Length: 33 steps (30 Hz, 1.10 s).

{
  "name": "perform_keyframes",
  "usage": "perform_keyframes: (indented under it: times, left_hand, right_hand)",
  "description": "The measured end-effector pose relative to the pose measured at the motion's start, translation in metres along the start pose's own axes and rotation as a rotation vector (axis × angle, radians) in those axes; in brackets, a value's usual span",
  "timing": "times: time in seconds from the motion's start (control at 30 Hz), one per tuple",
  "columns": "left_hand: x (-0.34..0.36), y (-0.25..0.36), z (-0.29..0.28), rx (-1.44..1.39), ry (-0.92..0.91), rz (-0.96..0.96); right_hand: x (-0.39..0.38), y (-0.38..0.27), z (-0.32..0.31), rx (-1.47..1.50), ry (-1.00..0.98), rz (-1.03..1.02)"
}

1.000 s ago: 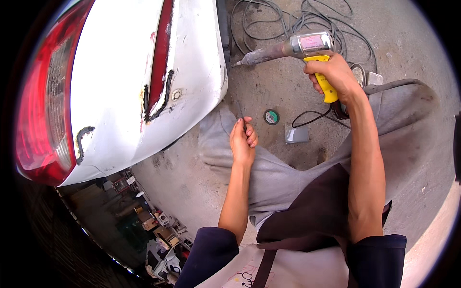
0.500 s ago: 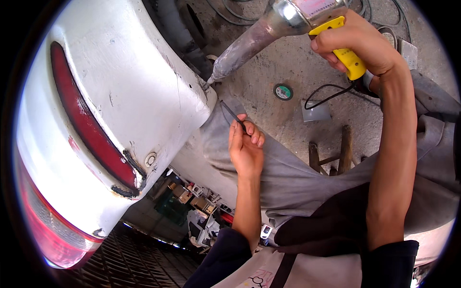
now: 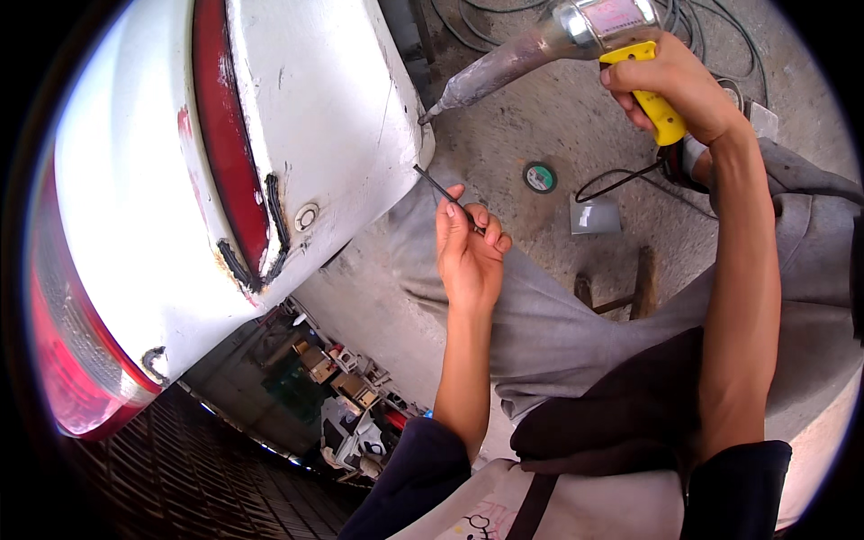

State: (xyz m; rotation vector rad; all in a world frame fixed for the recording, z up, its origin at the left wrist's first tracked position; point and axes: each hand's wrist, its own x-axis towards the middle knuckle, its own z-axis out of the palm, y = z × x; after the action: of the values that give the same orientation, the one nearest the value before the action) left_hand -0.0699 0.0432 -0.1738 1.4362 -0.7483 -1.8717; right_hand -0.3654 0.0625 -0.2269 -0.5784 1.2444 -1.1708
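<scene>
My right hand is closed on the yellow handle of a metal hot-air gun. The gun's stained, tapered nozzle points down-left at the corner of a white car bumper, at or very near its edge; contact is unclear. My left hand grips a thin dark rod, its tip beside that bumper corner, just below the nozzle. The bumper has a long red reflector, black cracked material round its lower end, and a small round fitting.
Between my grey-trousered legs lie a green-labelled round roll, a grey square sheet and a low wooden frame. Loose cables are at the top right. Cluttered boxes stand at lower left. A red tail light is at far left.
Since a second ago, the gun has moved to the bumper corner, and my left hand now angles the rod's tip toward that corner. The view has shifted, revealing the wooden frame.
</scene>
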Motion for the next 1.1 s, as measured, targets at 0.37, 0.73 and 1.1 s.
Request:
perform_keyframes:
  times: [0.37,0.73,1.1]
  left_hand:
    - [0.013,-0.009,-0.004,-0.183,-0.166,0.05]
    - [0.019,-0.018,0.005,-0.217,-0.137,0.052]
    - [0.018,-0.022,0.011,-0.217,-0.094,0.042]
  right_hand:
    - [-0.007,0.019,0.013,-0.062,0.204,-0.111]
    - [-0.018,-0.023,0.018,-0.255,0.192,-0.145]
    - [-0.013,-0.017,0.012,-0.235,0.164,-0.203]
